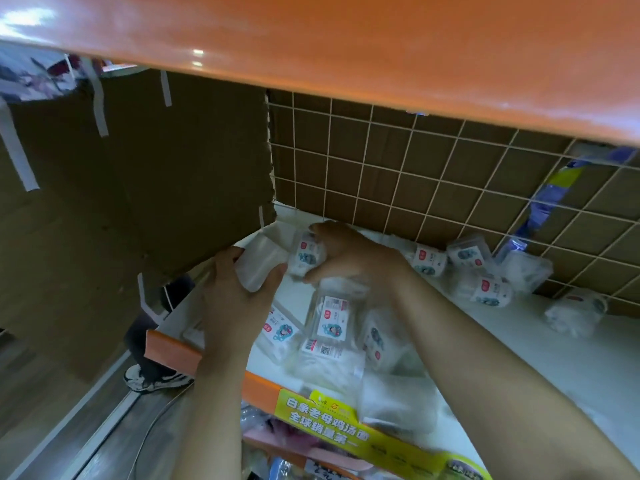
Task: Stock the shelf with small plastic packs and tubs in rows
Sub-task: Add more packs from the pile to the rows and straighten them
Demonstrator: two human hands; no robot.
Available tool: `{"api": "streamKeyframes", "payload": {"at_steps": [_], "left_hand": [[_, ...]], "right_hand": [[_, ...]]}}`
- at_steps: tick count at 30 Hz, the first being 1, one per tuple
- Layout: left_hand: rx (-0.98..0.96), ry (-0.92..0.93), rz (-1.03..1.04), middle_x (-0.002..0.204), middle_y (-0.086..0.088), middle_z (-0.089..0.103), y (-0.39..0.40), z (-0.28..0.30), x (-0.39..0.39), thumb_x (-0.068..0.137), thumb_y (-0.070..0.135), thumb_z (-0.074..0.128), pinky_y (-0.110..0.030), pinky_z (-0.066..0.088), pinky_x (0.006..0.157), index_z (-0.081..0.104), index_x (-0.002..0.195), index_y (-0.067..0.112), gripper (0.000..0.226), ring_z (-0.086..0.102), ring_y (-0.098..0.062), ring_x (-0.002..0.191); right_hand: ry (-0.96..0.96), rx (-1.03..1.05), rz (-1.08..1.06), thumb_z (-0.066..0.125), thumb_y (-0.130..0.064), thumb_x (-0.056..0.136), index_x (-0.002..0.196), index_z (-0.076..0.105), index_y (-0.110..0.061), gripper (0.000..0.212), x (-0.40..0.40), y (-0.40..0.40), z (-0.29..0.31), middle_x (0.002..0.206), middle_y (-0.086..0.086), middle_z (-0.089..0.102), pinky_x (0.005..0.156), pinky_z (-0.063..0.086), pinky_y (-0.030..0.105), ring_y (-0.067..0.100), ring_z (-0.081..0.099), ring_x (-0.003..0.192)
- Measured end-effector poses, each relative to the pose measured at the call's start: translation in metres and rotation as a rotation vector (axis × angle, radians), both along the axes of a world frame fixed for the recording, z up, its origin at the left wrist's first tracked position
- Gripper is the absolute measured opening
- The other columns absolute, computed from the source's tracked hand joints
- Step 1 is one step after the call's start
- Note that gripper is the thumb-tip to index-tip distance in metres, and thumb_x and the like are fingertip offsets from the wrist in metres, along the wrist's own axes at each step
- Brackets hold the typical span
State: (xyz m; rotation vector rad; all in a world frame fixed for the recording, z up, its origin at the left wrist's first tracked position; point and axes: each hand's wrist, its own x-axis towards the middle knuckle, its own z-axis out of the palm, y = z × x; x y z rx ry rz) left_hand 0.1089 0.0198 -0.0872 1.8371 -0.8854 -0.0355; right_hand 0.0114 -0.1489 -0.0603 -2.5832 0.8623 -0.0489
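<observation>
Left hand [239,289]: fingers and thumb curled round a clear plastic pack [258,268], pinching its near edge at the left end of the shelf [554,358].
Right hand [346,258]: fingers bent down over a small tub [306,256], clamped on it from above near the back left corner of the shelf.
Clear plastic pack: see-through, pale, no label showing; it lies just beside the small tub, against the cardboard wall [156,174].
Small tub: translucent white, with a white label carrying a red square and a blue-green cartoon figure; it sits tilted under the right hand.
Flat packs [330,322]: several clear packs with the same kind of label and a barcode sticker lie loosely overlapped on the shelf between the two forearms, not in a row.
Back tubs [465,258]: a loose cluster of labelled tubs and packs lies against the wire grid [381,161] to the right of the right hand, some tipped on their sides.
Stray pack [575,311]: farther right on the shelf, apart from the cluster, blurred.
Shelf: white surface, with an orange front strip [173,351] and a green and yellow printed tag [325,420] along its near edge.
Upper shelf [346,46]: orange, overhangs the whole scene.
Floor [69,427]: grey boards at lower left, where a sneaker [156,379] shows.
</observation>
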Motion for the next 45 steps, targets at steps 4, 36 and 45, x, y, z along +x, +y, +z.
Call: {"api": "streamKeyframes", "payload": {"at_steps": [4,36,45], "left_hand": [[-0.022,0.003,-0.019,0.106,-0.008,0.061,-0.006,0.009,-0.008,0.075,0.037,0.076,-0.027,0.040,0.069,0.051,0.117,0.006,0.058,0.057,-0.023,0.091],[-0.009,-0.135,-0.684,0.099,0.001,0.055,-0.046,0.037,-0.356,0.053,0.037,0.089,0.000,0.030,0.074,0.069,0.102,0.019,0.056,0.049,-0.004,0.085],[0.032,-0.101,-0.586,0.093,0.000,0.047,-0.023,0.018,-0.438,0.051,0.031,0.091,-0.019,0.027,0.067,0.051,0.093,0.013,0.060,0.043,-0.014,0.080]], "right_hand": [[-0.134,0.038,-0.097,0.083,-0.039,0.064,0.146,0.025,-0.018,0.102,-0.033,0.001,0.026,0.137,0.003,0.043,0.098,0.039,0.030,0.020,0.046,0.122],[-0.747,-0.151,-0.930,0.070,-0.040,0.054,0.139,0.026,-0.022,0.097,-0.483,0.124,-0.028,0.120,0.005,0.044,0.094,0.044,0.028,0.016,0.052,0.106],[-0.582,-0.154,-0.869,0.062,-0.034,0.069,0.135,0.026,-0.047,0.076,-0.556,0.140,-0.039,0.130,0.008,0.028,0.089,0.035,0.022,0.020,0.045,0.110]]}}
